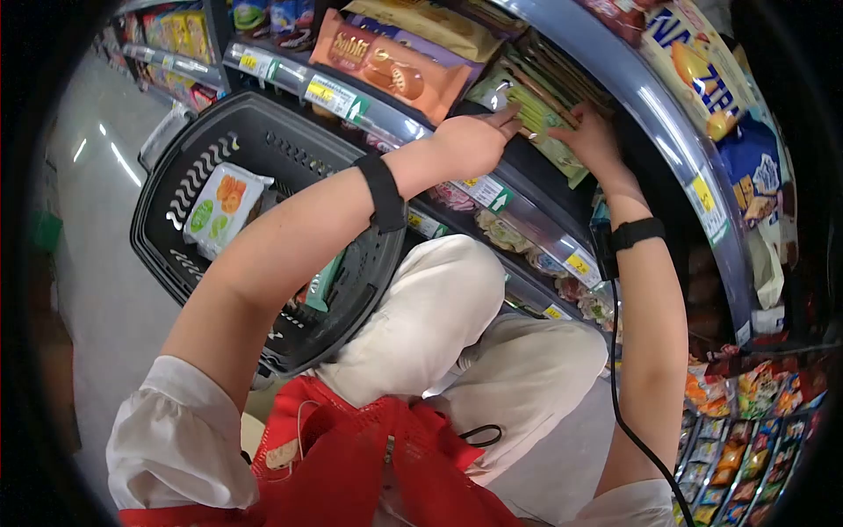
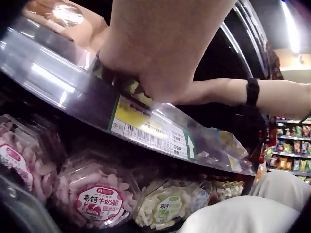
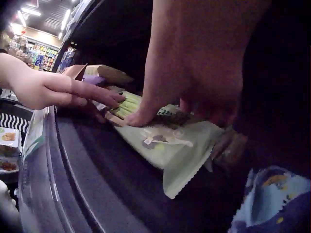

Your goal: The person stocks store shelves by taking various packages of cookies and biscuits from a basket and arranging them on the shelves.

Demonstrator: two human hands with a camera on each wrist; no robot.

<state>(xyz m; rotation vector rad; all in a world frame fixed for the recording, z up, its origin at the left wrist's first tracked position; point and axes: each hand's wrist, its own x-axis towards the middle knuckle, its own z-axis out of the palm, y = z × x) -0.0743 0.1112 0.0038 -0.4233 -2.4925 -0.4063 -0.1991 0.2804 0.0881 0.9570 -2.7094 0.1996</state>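
A light-green snack pack (image 1: 555, 132) lies on the shelf, in front of a row of packs standing on edge. My right hand (image 1: 595, 145) grips it, the thumb on its front face and the fingers curled over behind, as the right wrist view shows. The pack's crimped end hangs toward the shelf lip in that view. My left hand (image 1: 474, 145) reaches in from the other side, with its fairly straight fingers (image 3: 104, 93) touching the pack's far end. In the left wrist view the left hand's fingertips are mostly hidden behind the price rail (image 2: 146, 127).
An orange biscuit pack (image 1: 395, 66) sits left of the hands. A black basket (image 1: 145, 206) with a white pack (image 1: 226, 206) inside stands at the left. Clear tubs (image 2: 95, 196) fill the shelf below. A curved upper shelf edge (image 1: 650, 105) overhangs the right hand.
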